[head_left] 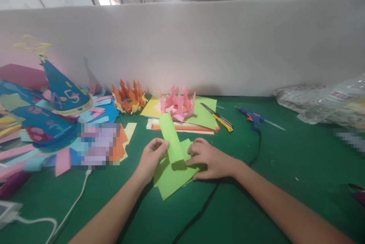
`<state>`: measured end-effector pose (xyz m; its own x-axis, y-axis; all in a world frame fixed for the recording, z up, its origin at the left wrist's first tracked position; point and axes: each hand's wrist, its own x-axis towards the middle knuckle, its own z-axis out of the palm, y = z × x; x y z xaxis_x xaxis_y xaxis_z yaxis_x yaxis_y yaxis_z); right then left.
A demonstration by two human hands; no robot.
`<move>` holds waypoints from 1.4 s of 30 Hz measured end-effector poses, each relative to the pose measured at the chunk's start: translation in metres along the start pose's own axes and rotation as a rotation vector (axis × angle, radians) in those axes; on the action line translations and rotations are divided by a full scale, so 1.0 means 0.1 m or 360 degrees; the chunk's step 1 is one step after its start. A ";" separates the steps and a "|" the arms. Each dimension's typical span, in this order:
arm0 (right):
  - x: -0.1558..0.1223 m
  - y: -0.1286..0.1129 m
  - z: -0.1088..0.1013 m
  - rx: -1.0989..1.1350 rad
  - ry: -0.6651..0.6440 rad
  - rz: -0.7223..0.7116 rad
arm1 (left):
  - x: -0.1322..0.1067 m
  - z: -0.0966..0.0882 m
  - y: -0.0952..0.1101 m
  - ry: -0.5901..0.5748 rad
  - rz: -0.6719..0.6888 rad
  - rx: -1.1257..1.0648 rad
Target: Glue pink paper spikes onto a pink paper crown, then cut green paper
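Note:
A light green sheet of paper (pixel 172 137), curled over into a loose flat roll, stands out in the middle. My left hand (pixel 154 156) pinches its left edge between thumb and fingers. Under it lie several light green paper pieces (pixel 173 185) on the table. To the right of the roll, my right hand (pixel 209 158) rests with fingers apart and bent, fingertips touching the green paper near the roll's lower end. Just beyond, a pink paper crown (pixel 177 103) sits on a stack of coloured paper (pixel 207 107).
A yellow utility knife (pixel 225 122) has its blade out. Right of it lies a blue glue gun (pixel 252 118) with a trailing black cord. Leftward are an orange paper crown (pixel 129 97), blue cone hats (pixel 64 90), paper strips and a white cable (pixel 81 190). A plastic bottle (pixel 330 99) lies far right.

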<state>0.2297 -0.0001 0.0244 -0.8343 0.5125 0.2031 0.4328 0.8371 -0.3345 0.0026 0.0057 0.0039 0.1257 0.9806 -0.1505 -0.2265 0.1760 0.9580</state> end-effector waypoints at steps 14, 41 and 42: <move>0.03 -0.14 0.03 -0.0489 -0.0237 0.0081 | 0.02 -0.03 0.01 0.0016 0.0005 -0.0063; 0.08 -0.07 -0.05 0.0732 0.0049 0.0834 | -0.02 0.06 0.05 -0.0012 0.0083 0.0273; 0.09 -0.05 -0.03 0.0903 0.0194 0.0936 | -0.03 0.06 0.05 -0.0023 0.0099 0.0242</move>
<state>0.2206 0.0006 0.0305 -0.4680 0.8815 -0.0627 0.5217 0.2184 -0.8247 0.0074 0.0034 0.0105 0.1300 0.9877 -0.0872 -0.0858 0.0988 0.9914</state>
